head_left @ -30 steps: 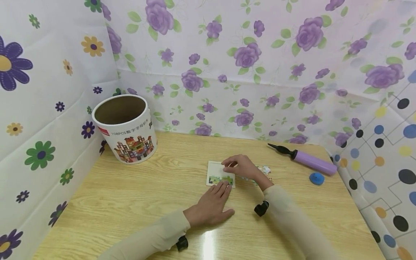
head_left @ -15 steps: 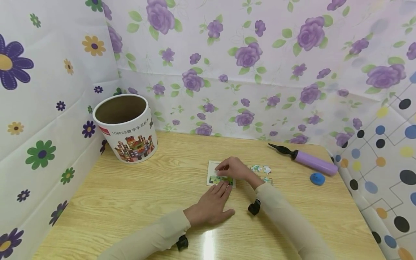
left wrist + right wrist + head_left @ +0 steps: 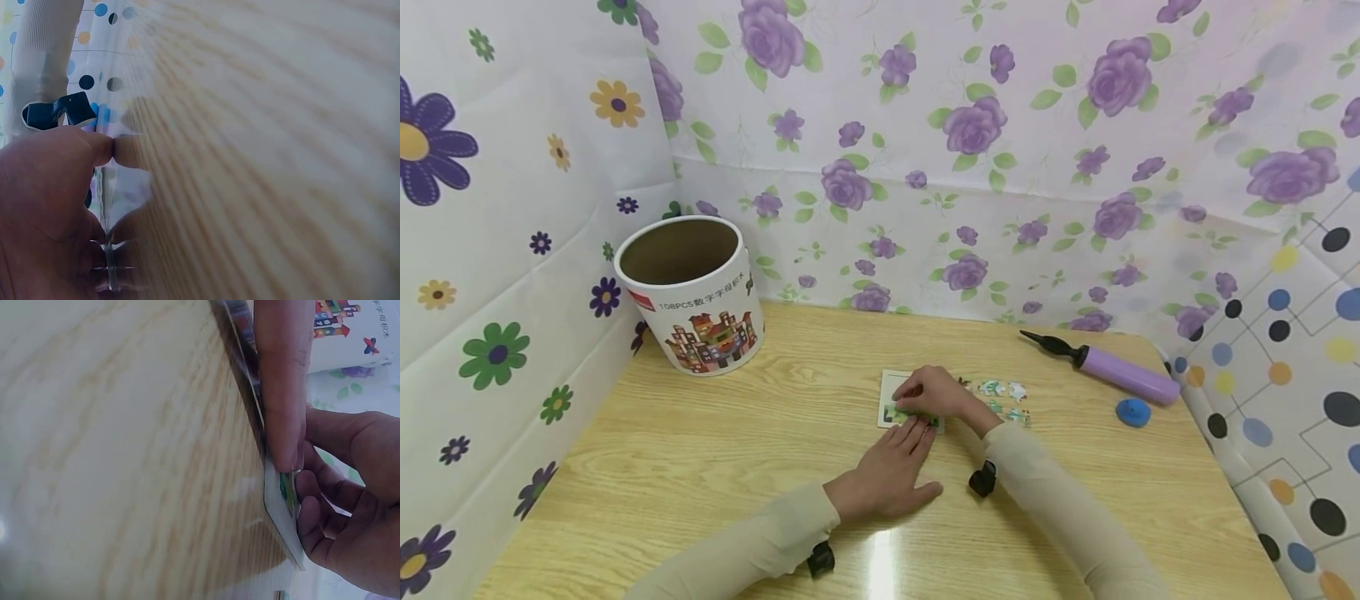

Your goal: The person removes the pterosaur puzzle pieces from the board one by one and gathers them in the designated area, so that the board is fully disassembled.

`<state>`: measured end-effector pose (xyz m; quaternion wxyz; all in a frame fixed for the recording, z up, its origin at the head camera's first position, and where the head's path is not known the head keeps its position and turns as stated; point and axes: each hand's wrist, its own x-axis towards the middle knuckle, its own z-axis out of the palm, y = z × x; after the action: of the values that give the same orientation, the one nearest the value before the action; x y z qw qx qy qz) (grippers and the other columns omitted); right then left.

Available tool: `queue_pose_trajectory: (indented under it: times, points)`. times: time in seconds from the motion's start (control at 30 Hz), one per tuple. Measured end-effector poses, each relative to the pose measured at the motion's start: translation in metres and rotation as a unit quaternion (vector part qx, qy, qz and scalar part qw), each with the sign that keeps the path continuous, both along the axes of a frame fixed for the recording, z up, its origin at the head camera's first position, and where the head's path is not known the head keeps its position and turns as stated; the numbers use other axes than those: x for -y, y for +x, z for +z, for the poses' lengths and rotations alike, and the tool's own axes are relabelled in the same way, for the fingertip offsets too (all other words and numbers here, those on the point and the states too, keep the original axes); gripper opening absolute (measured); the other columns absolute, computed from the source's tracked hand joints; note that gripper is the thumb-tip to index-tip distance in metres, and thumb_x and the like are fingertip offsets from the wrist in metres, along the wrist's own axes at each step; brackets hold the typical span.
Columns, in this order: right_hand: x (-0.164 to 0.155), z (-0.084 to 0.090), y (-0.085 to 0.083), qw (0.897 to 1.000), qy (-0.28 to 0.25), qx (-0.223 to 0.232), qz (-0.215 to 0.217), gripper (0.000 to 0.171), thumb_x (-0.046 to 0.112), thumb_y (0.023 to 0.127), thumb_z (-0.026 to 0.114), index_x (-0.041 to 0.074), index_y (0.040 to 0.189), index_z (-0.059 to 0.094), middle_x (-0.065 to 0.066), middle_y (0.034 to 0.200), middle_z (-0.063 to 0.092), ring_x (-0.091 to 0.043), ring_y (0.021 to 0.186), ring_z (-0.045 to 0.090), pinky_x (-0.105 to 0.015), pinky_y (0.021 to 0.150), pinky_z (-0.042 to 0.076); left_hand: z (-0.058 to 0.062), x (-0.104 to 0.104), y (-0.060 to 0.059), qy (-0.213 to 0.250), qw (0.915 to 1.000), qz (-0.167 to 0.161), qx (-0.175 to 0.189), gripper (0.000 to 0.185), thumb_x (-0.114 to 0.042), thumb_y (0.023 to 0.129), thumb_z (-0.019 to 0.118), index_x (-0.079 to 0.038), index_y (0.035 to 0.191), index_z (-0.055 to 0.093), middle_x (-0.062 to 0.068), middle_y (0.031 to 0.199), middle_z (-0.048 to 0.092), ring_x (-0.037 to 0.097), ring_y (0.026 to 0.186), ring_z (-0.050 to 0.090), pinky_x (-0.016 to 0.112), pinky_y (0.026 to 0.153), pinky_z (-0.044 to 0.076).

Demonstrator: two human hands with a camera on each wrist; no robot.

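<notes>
A small white-framed jigsaw puzzle board (image 3: 886, 387) lies on the table, with a strip of green pieces (image 3: 891, 414) along its near side. My left hand (image 3: 889, 473) lies flat, fingers extended over the near edge of the board; the left wrist view shows this hand (image 3: 44, 206) low against the tabletop. Over the board, my right hand (image 3: 934, 392) has curled fingers and pinches a puzzle piece that its fingertips mostly hide. In the right wrist view, the right hand (image 3: 362, 494) bends close over the board (image 3: 281, 515), beside the left fingers (image 3: 284, 387).
Several loose puzzle pieces (image 3: 992, 388) lie right of the board. Farther right are a purple hand pump (image 3: 1127, 375) with a black nozzle and a small blue object (image 3: 1132, 412). A large printed bucket (image 3: 707, 333) stands at the back left, near the flowered cloth wall (image 3: 880, 217).
My right hand has moved left and slightly down over the board, to just above the green strip, uncovering more loose pieces. The left hand has stayed in place.
</notes>
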<state>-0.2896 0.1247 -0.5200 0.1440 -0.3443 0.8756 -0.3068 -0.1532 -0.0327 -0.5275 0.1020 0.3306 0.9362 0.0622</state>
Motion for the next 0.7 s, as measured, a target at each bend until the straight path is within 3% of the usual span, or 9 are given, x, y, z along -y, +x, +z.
queue_pose_trajectory:
  times: [0.23, 0.47, 0.7]
  points:
    - [0.0014, -0.0046, 0.0003, 1.000, 0.000, 0.003, -0.012, 0.014, 0.024, 0.096, 0.075, 0.017, 0.106, 0.081, 0.005, 0.099, 0.075, -0.004, 0.082, 0.068, -0.026, 0.076, 0.057, -0.0017, 0.0009, -0.0011, 0.007, 1.0000, -0.002, 0.000, 0.083, -0.059, 0.106, 0.035, -0.004, 0.164, 0.013, 0.014, 0.171, 0.005, 0.028, 0.158, 0.007, 0.044, 0.125, 0.020]
    - [0.0037, -0.0028, 0.0024, 0.999, -0.019, 0.033, -0.026, 0.008, 0.022, 0.096, 0.075, 0.017, 0.101, 0.076, 0.006, 0.087, 0.072, -0.009, 0.076, 0.067, -0.030, 0.073, 0.056, 0.0015, 0.0019, -0.0004, 0.017, 0.9998, -0.003, 0.008, 0.082, -0.058, 0.106, 0.036, -0.003, 0.164, 0.014, 0.015, 0.171, 0.004, 0.029, 0.158, 0.006, 0.045, 0.125, 0.020]
    - [0.0050, -0.0015, 0.0042, 0.999, -0.026, 0.015, -0.040, 0.005, 0.021, 0.097, 0.073, 0.018, 0.101, 0.076, 0.008, 0.087, 0.073, -0.007, 0.076, 0.066, -0.029, 0.073, 0.056, 0.0024, 0.0018, 0.0003, 0.017, 0.9998, -0.002, 0.010, 0.082, -0.058, 0.106, 0.036, -0.003, 0.164, 0.015, 0.015, 0.171, 0.004, 0.029, 0.158, 0.007, 0.045, 0.125, 0.020]
